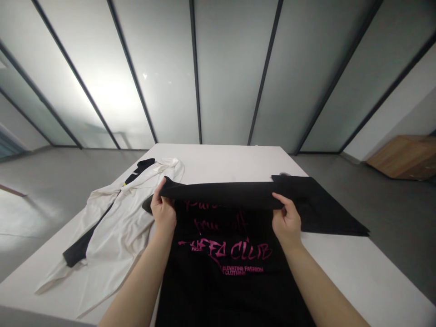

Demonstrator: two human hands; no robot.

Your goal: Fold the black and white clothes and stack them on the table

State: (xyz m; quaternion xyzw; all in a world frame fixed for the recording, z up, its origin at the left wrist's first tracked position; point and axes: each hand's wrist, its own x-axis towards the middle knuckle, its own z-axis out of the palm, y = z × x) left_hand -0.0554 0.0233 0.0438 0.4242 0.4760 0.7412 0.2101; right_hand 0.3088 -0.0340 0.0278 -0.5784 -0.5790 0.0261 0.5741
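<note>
A black shirt [218, 290] with pink lettering lies in front of me, its print reading upright from my side. Its far part forms a plain black band [225, 194] across the top of the print. My left hand [163, 206] pinches the left end of this band between thumb and fingers. At the right end, my right hand [286, 220] grips the same band with the index finger stretched along it. The band looks raised a little above the table, and the fingers underneath are partly hidden.
To the left, a crumpled white garment [116, 236] lies with dark cloth [76, 250] on it. A flat black folded cloth [320, 206] rests on the white table [225, 161] at the right. Frosted glass panels stand behind; a wooden box [402, 156] is on the floor at right.
</note>
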